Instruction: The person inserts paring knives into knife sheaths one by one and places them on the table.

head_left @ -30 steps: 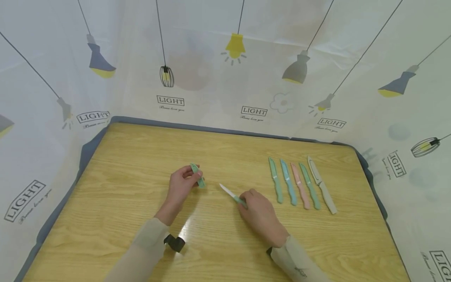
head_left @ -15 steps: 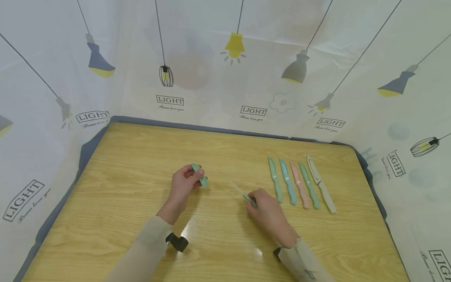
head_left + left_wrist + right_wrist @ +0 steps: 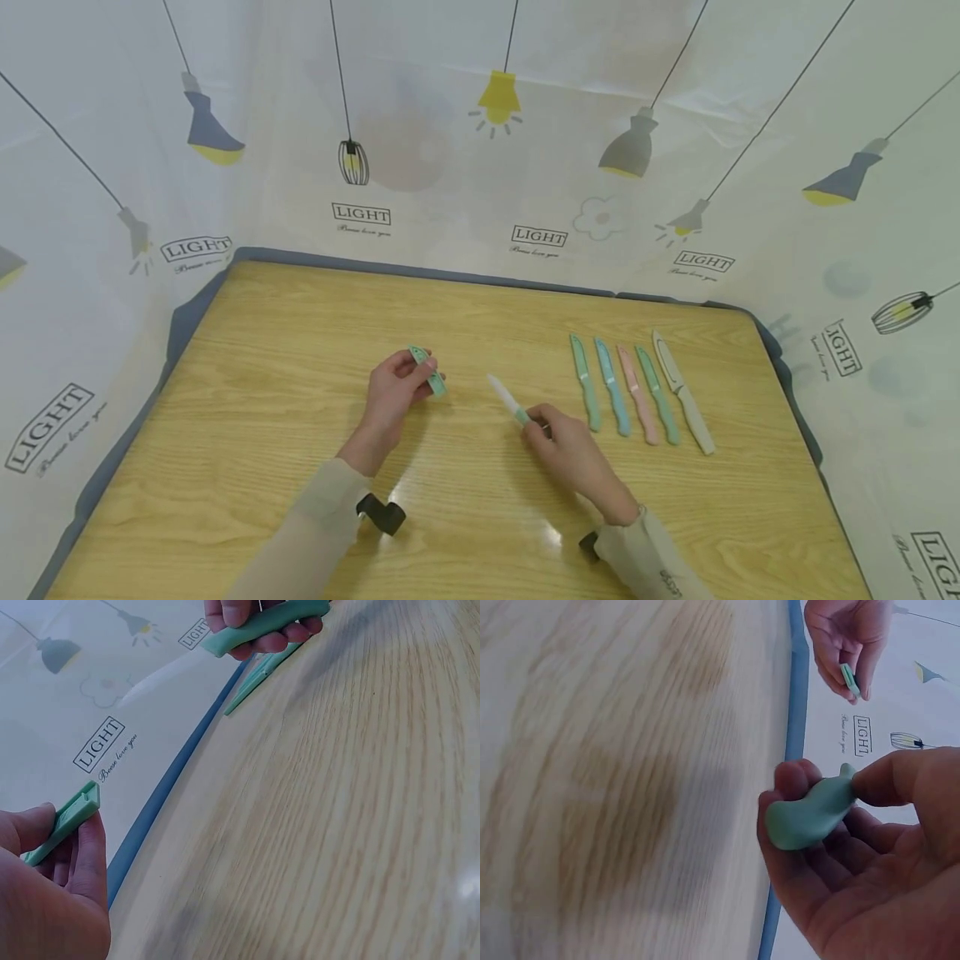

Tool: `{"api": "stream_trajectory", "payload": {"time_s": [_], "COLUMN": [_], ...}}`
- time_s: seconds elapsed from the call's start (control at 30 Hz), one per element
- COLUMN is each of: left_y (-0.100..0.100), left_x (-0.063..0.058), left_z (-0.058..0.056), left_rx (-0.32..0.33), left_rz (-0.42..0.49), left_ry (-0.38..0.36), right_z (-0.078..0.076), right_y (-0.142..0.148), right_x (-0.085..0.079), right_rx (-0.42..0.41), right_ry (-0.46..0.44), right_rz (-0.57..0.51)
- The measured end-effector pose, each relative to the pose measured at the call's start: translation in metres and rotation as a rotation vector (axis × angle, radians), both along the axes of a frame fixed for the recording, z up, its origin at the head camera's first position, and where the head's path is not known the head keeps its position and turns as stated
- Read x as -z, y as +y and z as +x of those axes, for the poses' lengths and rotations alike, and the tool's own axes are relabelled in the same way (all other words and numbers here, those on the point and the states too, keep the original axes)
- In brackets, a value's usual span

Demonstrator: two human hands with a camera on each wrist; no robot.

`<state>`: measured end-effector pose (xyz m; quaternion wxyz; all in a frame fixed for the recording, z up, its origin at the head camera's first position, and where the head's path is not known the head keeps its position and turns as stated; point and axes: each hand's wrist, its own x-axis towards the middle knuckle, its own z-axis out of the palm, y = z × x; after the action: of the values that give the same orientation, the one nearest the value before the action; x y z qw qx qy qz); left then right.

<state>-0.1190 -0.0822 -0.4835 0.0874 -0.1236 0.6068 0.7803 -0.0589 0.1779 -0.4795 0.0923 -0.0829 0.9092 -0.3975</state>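
My left hand (image 3: 392,390) pinches a green knife sheath (image 3: 428,372) between thumb and fingers, above the table's middle. In the left wrist view the slotted end of the sheath (image 3: 79,810) faces the other hand. My right hand (image 3: 567,446) grips a small knife by its green handle (image 3: 814,814). The bare white blade (image 3: 504,393) points up and left, toward the sheath, with a gap between them. Fingers cover part of the handle in the head view.
On the right of the wooden table (image 3: 300,325) lie sheathed knives in a row: a green one (image 3: 585,383), a blue one (image 3: 613,386), a pink one (image 3: 638,395), another green one (image 3: 658,395) and a longer cream one (image 3: 684,392). A printed curtain (image 3: 450,167) surrounds the table.
My right hand has shifted slightly right with the knife, and the blade has turned so its flat side shows. My left hand has moved a little right with the sheath.
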Motion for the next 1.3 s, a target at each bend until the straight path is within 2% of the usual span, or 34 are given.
{"api": "stream_trajectory", "payload": {"time_s": [0.1, 0.3, 0.43, 0.97, 1.3], "left_y": [0.002, 0.007, 0.011, 0.022, 0.027], "left_x": [0.0, -0.001, -0.001, -0.002, -0.002], "left_z": [-0.001, -0.002, -0.003, -0.001, -0.001], "left_rx": [-0.011, -0.024, -0.028, -0.042, -0.05], "left_rz": [0.024, 0.063, 0.081, 0.132, 0.153], "left_ry": [0.001, -0.004, -0.003, 0.036, 0.036], "right_z": [0.0, 0.002, 0.003, 0.002, 0.001], "right_y": [-0.001, -0.005, -0.008, -0.018, -0.021], "right_x": [-0.001, -0.006, -0.008, -0.009, -0.009], "right_rx": [-0.017, -0.058, -0.068, -0.067, -0.045], "right_ry": [-0.051, -0.05, -0.018, 0.008, -0.009], "right_rz": [-0.087, -0.174, -0.162, -0.138, -0.137]}}
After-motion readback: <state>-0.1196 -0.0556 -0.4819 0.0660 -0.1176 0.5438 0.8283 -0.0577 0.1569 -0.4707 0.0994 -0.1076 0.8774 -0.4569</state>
